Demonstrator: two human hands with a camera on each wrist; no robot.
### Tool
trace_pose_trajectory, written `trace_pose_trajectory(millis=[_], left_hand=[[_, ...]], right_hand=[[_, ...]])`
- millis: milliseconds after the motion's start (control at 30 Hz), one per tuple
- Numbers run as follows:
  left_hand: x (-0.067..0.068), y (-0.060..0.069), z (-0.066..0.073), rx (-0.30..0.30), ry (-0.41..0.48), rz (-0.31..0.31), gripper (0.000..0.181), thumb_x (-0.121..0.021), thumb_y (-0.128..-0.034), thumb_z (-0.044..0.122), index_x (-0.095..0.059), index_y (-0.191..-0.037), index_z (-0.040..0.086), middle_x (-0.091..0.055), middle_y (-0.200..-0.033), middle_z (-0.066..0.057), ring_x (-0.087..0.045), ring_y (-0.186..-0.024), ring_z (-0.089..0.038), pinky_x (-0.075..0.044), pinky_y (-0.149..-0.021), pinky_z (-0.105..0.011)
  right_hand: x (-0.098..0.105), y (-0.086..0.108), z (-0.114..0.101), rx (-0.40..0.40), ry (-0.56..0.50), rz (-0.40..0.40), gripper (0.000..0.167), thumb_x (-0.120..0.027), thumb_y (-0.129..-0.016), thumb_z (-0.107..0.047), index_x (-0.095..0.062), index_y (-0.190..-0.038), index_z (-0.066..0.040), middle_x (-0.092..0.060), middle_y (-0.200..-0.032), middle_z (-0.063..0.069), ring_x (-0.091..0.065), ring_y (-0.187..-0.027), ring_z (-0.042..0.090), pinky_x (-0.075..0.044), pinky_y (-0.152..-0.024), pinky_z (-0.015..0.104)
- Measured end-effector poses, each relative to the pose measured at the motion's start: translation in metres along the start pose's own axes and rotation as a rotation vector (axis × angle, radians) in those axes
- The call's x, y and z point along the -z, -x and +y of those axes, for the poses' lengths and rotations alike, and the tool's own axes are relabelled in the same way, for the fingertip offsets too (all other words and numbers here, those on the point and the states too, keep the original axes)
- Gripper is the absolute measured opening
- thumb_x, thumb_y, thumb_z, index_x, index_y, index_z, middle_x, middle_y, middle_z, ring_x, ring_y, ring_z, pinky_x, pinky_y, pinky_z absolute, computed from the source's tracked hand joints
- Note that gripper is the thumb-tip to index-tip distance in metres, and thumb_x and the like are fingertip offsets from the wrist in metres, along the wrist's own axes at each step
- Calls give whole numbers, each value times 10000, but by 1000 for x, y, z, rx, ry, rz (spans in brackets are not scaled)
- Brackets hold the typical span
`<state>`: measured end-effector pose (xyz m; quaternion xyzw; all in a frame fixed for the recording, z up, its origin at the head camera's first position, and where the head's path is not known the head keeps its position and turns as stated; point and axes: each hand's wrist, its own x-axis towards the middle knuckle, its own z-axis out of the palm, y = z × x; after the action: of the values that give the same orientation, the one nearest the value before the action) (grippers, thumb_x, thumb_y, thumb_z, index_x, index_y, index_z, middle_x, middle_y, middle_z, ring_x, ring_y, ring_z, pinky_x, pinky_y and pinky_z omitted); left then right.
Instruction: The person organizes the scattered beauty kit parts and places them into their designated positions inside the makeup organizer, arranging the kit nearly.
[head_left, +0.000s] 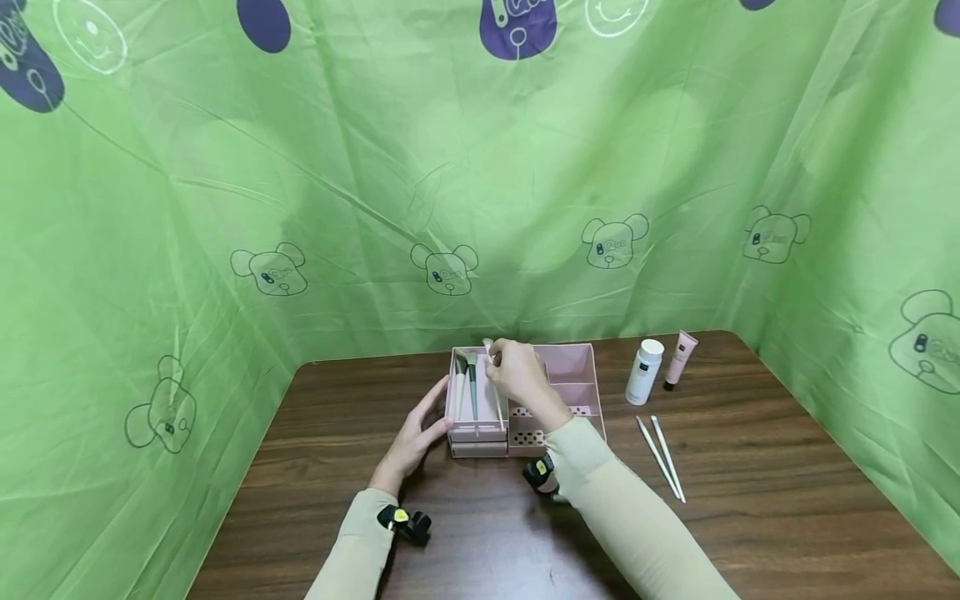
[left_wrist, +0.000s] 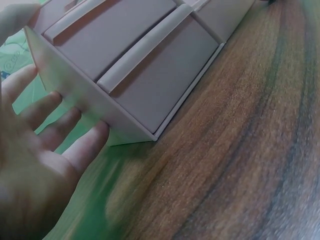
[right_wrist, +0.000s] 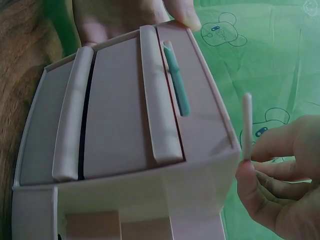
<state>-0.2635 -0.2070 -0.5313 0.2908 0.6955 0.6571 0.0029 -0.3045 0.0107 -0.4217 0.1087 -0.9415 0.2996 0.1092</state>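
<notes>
A pink organizer box (head_left: 480,450) stands on the table, its upper left compartment holding a green-handled brush (head_left: 473,390) and a pale brush (head_left: 460,392). My right hand (head_left: 517,371) pinches a white brush (head_left: 498,408) above that compartment; in the right wrist view the white handle (right_wrist: 247,125) stands between thumb and fingers. My left hand (head_left: 408,442) rests on the box's left side, and in the left wrist view the fingertips (left_wrist: 100,131) touch the side wall, fingers spread. The brush's head is partly hidden by my right hand.
Right of the box stand a white bottle (head_left: 643,375) and a pink tube (head_left: 680,360). Two white brushes (head_left: 660,458) lie before them. Under my right forearm is a partly hidden object. A green curtain (head_left: 450,192) surrounds the table (head_left: 322,450).
</notes>
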Motion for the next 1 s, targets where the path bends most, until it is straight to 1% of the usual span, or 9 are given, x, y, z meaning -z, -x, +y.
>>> trace_pose_trajectory(millis=[100, 200, 333, 533, 600, 733, 900, 1000], left_hand=[[0, -1, -5, -10, 9, 1, 684, -502, -962, -40, -173, -1556, 42, -236, -1586, -216, -280, -1406, -455, -368, -1101, -306], [-1, -1, -7, -25, 24, -3, 684, -508, -964, -19, -177, -1558, 54, -240, -1588, -206, -279, -1414, -440, -367, -1100, -271], [-1, -1, -9, -37, 25, -4, 678, -513, -968, 2, -183, -1558, 57, -229, -1592, -203, -254, -1426, -434, -351, -1111, -272], [2, 1, -11, -32, 4, 1, 673, -511, -969, 3, -192, -1559, 71, -223, -1600, -182, -240, -1435, -425, -322, -1136, -315], [3, 1, -10, -27, 0, 6, 677, -520, -968, 18, -200, -1560, 91, -221, -1603, -171, -237, -1439, -417, -298, -1151, -352], [3, 0, -10, -16, -7, 14, 683, -534, -966, 37, -207, -1561, 107, -216, -1608, -158, -235, -1446, -400, -278, -1162, -376], [2, 0, -9, -13, -24, 12, 680, -508, -961, -31, -184, -1554, 43, -208, -1599, -201, -246, -1435, -419, -311, -1141, -322], [1, 0, -2, -8, -26, 4, 681, -502, -953, -60, -170, -1545, -4, -201, -1590, -236, -244, -1428, -438, -309, -1147, -376]], right_hand=[[-2, -1, -3, -30, -17, -18, 237, -712, -849, -188, -698, -1067, -97, -714, -833, 16, -642, -713, 204, -532, -625, 324], [-6, -2, -4, -61, -63, -46, 266, -702, -869, -180, -679, -1117, -84, -711, -848, 38, -624, -639, 165, -522, -548, 268], [-9, -3, -4, -72, -107, -69, 310, -684, -884, -174, -657, -1176, -74, -711, -893, 50, -609, -591, 118, -512, -505, 221], [-8, -2, -1, -50, -87, -34, 277, -679, -869, -177, -682, -1133, -93, -702, -880, 30, -601, -613, 119, -502, -527, 224], [-6, -3, 0, -44, -77, -28, 278, -673, -863, -173, -684, -1131, -99, -699, -878, 28, -597, -621, 124, -497, -524, 228], [-2, -1, 0, -35, -65, -29, 292, -664, -865, -170, -679, -1147, -96, -703, -910, 41, -598, -645, 133, -497, -536, 232], [0, 1, 2, -26, -54, -19, 298, -667, -863, -189, -681, -1145, -92, -709, -942, 45, -612, -702, 153, -515, -602, 266], [1, 2, 4, -10, -46, -10, 282, -678, -859, -199, -685, -1122, -96, -706, -939, 44, -617, -738, 162, -528, -651, 289]])
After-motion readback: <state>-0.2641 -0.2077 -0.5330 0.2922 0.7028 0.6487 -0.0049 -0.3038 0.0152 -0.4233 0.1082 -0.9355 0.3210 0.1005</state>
